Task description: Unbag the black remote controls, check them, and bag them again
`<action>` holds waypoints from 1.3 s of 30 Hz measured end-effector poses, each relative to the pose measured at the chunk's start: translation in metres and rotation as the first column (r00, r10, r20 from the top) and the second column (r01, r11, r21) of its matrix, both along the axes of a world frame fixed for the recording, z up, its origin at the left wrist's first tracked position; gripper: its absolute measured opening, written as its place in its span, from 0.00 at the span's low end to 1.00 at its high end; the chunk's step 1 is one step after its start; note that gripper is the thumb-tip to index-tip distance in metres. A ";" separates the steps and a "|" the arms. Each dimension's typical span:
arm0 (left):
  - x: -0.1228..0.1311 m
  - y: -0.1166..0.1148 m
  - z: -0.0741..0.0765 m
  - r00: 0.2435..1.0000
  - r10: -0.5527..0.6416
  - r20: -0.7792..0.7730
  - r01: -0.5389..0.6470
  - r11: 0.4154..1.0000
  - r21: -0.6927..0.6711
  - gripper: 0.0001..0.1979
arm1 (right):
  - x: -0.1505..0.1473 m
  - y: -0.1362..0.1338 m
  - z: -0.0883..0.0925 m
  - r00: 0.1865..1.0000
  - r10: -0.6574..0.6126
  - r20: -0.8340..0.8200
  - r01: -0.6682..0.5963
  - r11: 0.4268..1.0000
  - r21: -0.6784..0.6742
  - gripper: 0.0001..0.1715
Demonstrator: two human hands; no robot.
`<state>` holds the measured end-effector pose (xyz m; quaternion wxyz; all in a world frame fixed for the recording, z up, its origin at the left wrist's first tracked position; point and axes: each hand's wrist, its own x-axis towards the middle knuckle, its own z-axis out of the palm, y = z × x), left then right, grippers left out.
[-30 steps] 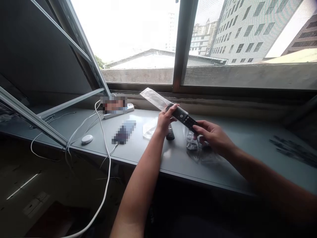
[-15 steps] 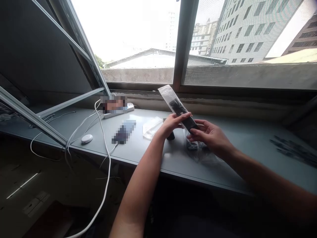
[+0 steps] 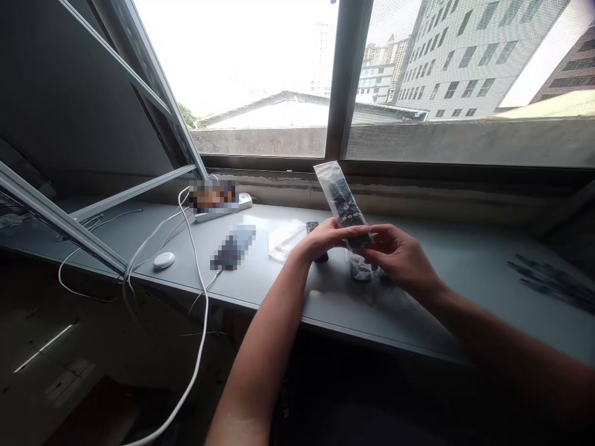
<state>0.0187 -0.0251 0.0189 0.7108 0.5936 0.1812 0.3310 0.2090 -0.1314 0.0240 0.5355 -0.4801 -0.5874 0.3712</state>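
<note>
Above the bench (image 3: 469, 272), the remote (image 3: 346, 209) tilts in its clear sleeve (image 3: 326, 174), the left hand (image 3: 328, 236) gripping its lower part and the right hand (image 3: 398, 253) pinching its near end. It is probably light and stiff, the sleeve slippery; its long edges should hold best.

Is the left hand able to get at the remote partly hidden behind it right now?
Probably not as things stand: the left hand appears close to that remote, but it is taken up holding the bagged remote.
</note>
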 end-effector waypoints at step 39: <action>0.007 0.015 -0.010 0.987 0.158 -0.019 -0.158 0.987 0.006 0.18 | 0.005 0.003 -0.001 0.991 -0.121 0.064 0.113 0.986 0.123 0.25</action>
